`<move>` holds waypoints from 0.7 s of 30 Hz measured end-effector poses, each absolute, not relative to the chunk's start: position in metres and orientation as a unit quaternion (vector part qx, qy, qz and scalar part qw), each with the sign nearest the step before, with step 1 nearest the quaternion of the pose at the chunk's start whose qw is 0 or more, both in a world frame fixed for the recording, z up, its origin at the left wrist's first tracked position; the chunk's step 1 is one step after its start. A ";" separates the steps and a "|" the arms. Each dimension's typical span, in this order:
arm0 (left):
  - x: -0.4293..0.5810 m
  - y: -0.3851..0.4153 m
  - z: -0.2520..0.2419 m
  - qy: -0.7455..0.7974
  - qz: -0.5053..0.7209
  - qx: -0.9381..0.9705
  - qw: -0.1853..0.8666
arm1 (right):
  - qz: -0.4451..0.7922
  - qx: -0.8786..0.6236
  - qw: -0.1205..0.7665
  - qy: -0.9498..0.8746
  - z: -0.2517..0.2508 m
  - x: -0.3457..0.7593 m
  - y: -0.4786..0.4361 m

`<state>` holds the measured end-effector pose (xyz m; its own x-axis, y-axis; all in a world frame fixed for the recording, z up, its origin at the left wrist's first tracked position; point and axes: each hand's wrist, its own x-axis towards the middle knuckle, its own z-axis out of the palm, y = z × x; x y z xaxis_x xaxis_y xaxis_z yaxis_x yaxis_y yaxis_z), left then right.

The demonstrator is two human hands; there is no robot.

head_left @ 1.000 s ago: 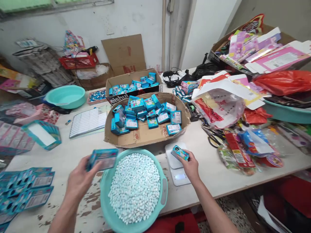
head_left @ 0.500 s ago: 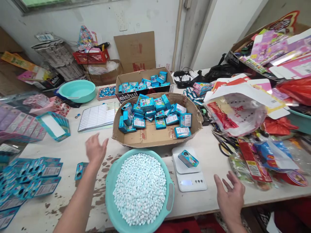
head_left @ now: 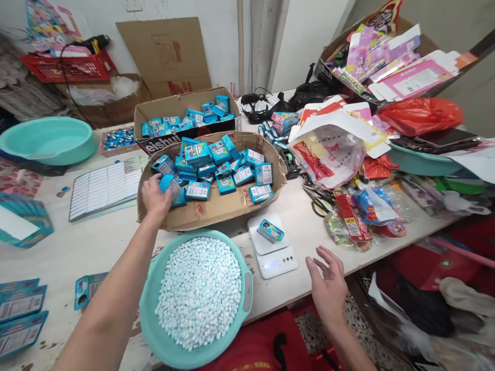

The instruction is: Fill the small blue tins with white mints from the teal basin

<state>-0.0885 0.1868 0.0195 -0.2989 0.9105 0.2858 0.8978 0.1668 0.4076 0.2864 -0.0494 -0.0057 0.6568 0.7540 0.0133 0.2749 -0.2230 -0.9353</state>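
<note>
Left hand point(head_left: 155, 198) at blue candy boxes point(head_left: 198, 153) in cardboard tray point(head_left: 216, 208), grip unclear; right hand point(head_left: 328, 286) empty, fingers loosely spread. Single candy box point(head_left: 270, 231) on digital scale point(head_left: 270, 262). Step looks like box pickup; lift calls for clean pinch.

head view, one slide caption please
Left hand at small blue boxes in a carton; right hand open near a scale bearing one box.

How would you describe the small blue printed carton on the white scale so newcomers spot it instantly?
Find the round turquoise plastic bowl of pale pellets. Right of it sits a flat white digital scale. The small blue printed carton lies alone on its platform, while similar ones crowd the brown cardboard box behind the bowl.
</note>
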 end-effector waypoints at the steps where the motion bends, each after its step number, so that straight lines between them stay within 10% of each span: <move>1: -0.084 0.161 0.028 0.729 0.297 0.617 -0.005 | 0.280 -0.732 0.531 -0.322 0.003 0.274 -0.050; 6: -0.028 -0.001 0.052 0.414 0.353 0.838 0.045 | 0.705 -0.502 0.469 -0.174 0.038 0.204 -0.046; 10: -0.006 -0.067 0.032 0.220 0.245 0.935 0.131 | 0.775 -0.459 0.414 -0.133 0.035 0.182 -0.048; 21: -0.046 -0.003 -0.074 0.722 0.163 0.625 0.248 | 0.635 -0.553 0.473 -0.259 0.019 0.200 -0.070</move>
